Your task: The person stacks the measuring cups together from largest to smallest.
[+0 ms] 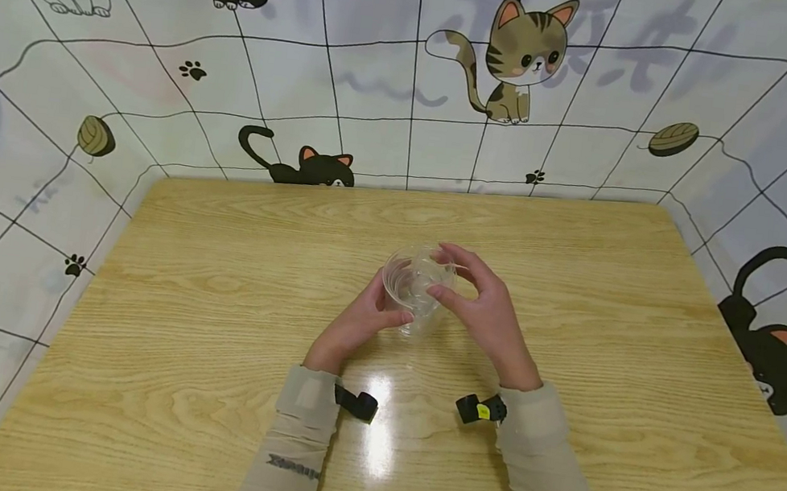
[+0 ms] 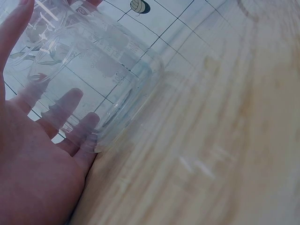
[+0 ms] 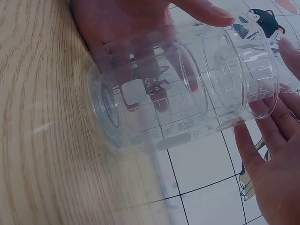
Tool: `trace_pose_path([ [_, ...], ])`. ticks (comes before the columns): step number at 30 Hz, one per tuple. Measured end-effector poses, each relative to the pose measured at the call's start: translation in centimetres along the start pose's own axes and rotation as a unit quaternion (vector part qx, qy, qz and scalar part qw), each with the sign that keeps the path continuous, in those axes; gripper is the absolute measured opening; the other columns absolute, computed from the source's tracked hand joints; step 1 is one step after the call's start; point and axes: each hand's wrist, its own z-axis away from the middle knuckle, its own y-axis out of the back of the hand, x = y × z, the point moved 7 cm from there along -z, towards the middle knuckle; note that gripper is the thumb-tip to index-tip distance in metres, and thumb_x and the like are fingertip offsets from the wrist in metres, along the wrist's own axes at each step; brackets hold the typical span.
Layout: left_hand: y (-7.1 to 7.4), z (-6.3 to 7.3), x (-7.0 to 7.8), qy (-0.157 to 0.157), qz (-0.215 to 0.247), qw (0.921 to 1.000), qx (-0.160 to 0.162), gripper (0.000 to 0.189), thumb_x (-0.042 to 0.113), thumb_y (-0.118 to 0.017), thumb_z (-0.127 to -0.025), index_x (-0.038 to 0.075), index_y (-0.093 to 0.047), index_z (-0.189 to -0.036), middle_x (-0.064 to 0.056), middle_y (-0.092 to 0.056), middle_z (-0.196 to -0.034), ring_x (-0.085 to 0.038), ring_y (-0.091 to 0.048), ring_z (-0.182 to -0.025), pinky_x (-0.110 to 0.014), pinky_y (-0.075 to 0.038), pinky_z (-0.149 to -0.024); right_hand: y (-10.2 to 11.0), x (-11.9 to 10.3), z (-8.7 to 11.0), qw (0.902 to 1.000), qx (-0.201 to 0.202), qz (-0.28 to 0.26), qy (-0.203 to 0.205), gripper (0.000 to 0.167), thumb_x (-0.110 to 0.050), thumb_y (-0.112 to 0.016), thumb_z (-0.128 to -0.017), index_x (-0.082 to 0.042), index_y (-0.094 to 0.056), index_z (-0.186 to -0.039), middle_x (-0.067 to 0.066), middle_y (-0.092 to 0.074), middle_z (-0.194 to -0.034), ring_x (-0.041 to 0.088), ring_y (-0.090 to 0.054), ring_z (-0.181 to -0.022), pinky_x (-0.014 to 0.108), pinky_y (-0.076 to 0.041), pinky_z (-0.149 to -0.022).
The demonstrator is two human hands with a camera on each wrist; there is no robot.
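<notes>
A large clear glass beaker (image 3: 183, 136) with white printed markings stands on the wooden table, its base on the wood. My left hand (image 1: 364, 315) holds it round its side, fingers showing through the glass in the left wrist view. My right hand (image 1: 485, 300) grips a smaller clear beaker (image 3: 258, 86) at the larger one's mouth, thumb on the near side and fingers on the far side. The smaller beaker's lower part sits within the larger beaker. Several clear rims overlap, so I cannot tell whether another beaker is nested inside.
The wooden table (image 1: 214, 282) reaches to the cat-patterned sheet (image 1: 383, 82) at the back and sides. Black straps (image 1: 355, 403) are on both wrists, beside beige sleeves (image 1: 299, 437). Light glares on the wood just in front of the beakers.
</notes>
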Motion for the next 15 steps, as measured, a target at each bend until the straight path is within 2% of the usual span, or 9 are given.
trace_pose_path([
  [8, -0.1, 0.0, 0.1, 0.000, 0.010, 0.9999, -0.004, 0.087, 0.021, -0.071, -0.077, 0.021, -0.014, -0.143, 0.004, -0.026, -0.142, -0.010, -0.022, -0.130, -0.038, -0.016, -0.105, -0.2, -0.2, 0.0, 0.9991, -0.013, 0.041, 0.002, 0.053, -0.019, -0.064, -0.083, -0.017, -0.042, -0.132, 0.001, -0.051, -0.120, 0.013, -0.042, -0.114, 0.041, -0.031, -0.098],
  [15, 0.0, 0.1, 0.0, 0.011, 0.003, 0.9999, 0.002, 0.088, 0.021, -0.071, -0.077, 0.020, -0.013, -0.143, 0.006, -0.024, -0.143, -0.009, -0.020, -0.131, -0.038, -0.016, -0.105, -0.3, 2.9, -0.5, 0.9988, -0.016, 0.045, 0.008, 0.056, -0.028, -0.065, -0.082, -0.028, -0.041, -0.133, -0.010, -0.049, -0.120, 0.010, -0.041, -0.114, 0.039, -0.030, -0.098],
])
